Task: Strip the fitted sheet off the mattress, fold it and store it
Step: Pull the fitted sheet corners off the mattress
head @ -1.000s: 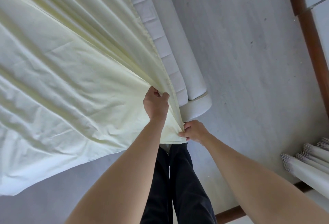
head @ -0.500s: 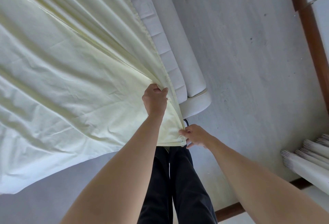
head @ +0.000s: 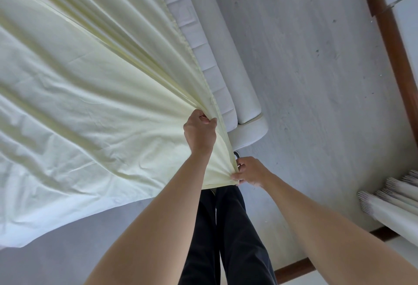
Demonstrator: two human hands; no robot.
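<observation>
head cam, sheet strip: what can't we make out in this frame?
- Mattress, head view: only a quilted strip shows; the sheet covers the rest, so how much is still tucked is unknown.
- Sheet: cut off by the top and left edges.
- Left hand: fingers buried in gathered fabric.
- Right hand: fingertips hidden by the sheet corner it pinches.
- Feet: hidden by sheet and legs.

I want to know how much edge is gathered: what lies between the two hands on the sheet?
In the head view, a short taut stretch of the pale yellow fitted sheet spans from the left hand to the right hand; nothing else lies there.
</observation>
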